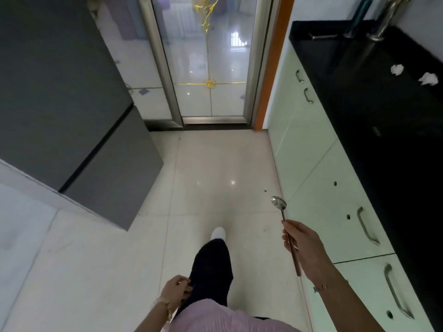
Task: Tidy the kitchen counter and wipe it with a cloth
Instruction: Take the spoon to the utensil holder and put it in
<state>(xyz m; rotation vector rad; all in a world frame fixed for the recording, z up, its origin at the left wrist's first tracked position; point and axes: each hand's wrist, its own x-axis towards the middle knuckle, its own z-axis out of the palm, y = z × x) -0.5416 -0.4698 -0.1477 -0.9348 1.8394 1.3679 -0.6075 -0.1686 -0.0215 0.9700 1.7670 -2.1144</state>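
My right hand (303, 245) is closed around a metal spoon (281, 207) with a brown handle, bowl pointing away from me, held over the floor just left of the cabinets. My left hand (176, 288) hangs low by my leg with fingers loosely curled and nothing in it. The black kitchen counter (388, 130) runs along the right side. Two crumpled white paper balls (397, 69) (429, 79) lie on it toward the far end. No cloth is in sight.
Pale green cabinet doors (318, 164) with metal handles sit under the counter. A dark grey fridge (60, 92) stands at left. A glass sliding door (208, 58) closes the far end. My leg and white shoe (218, 233) step over the tiled floor. Metal utensils (383, 20) stand at the counter's back.
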